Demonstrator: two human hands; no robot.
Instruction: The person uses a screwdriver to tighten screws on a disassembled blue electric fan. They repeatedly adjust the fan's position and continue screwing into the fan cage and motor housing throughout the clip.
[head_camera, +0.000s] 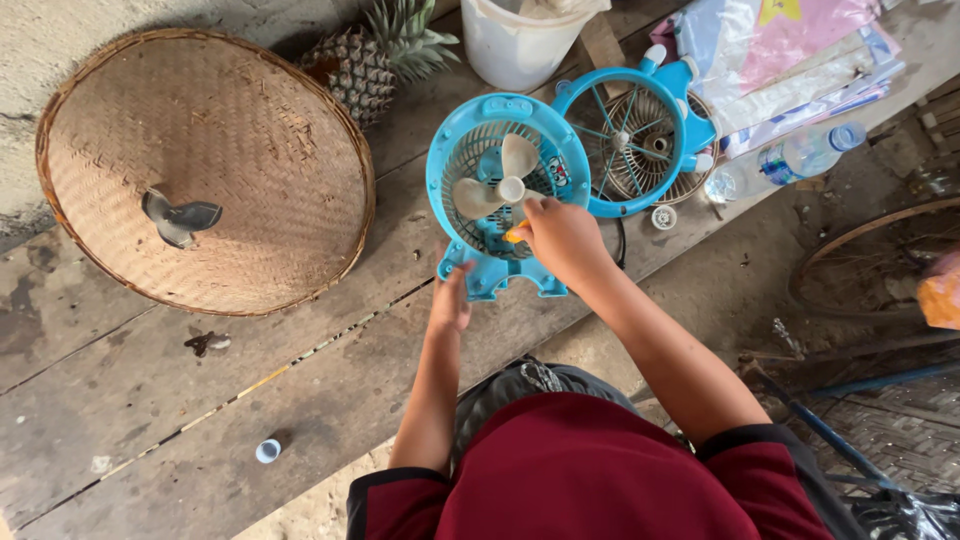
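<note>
Fan: a small blue table fan (497, 190), its front guard off and pale blades bare, stood tilted on the wooden plank surface (300, 400), near the surface's front edge.
Right hand: the right hand (562, 238) lay against the fan's lower rim, its grip closed round a small orange piece (514, 236); what that piece was could not be told.
Left hand: the left hand (450, 300) touched the fan's blue base (500, 277) from below; how far its grip was closed could not be told.
Guard: the loose blue front guard (635, 140) lay just beside the fan, toward the surface's far edge.
Far edge: a white bucket (515, 40), a pineapple (375, 60), a clear plastic bottle (805, 152).
Left end: a round woven bamboo tray (205, 165) carried a grey fan blade (180, 217).
Front edge: a small blue cap (268, 451).
</note>
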